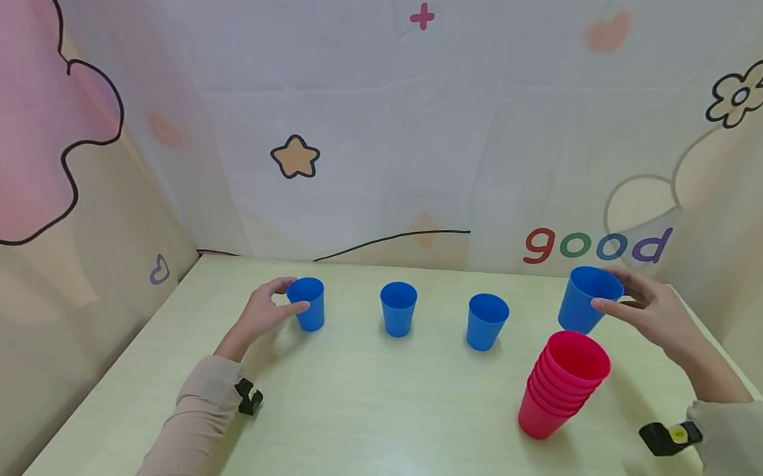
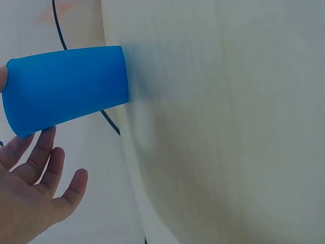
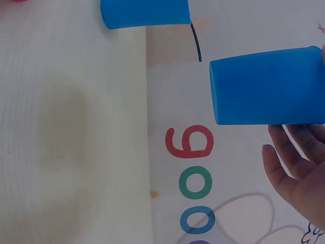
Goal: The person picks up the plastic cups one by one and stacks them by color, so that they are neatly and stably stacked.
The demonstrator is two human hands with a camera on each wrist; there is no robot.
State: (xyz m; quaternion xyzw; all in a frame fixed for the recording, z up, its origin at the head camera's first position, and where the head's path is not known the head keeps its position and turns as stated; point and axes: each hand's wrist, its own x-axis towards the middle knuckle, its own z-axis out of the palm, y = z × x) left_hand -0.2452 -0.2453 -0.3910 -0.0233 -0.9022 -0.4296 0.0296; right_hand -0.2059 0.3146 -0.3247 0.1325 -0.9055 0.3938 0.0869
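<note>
At the left end of a row, a blue cup [image 1: 311, 313] stands upright with its base on the table. My left hand [image 1: 266, 309] grips it near the rim, thumb on one side and fingertips on the other. In the left wrist view, the same cup [image 2: 68, 86] lies between the thumb and the fingers [image 2: 38, 157]. On the right, my right hand [image 1: 653, 314] holds another blue cup [image 1: 582, 303] in the air, slightly tilted. The right wrist view shows this cup [image 3: 266, 89] raised off the tabletop. Below it stands a stack of several red cups [image 1: 556, 395].
Two more blue cups, one in the middle [image 1: 398, 313] and one to its right [image 1: 485, 324], stand upright between the hands. The pale table [image 1: 373, 422] meets a printed cloth backdrop [image 1: 386, 124] at its back edge. Cloth also hangs along both sides.
</note>
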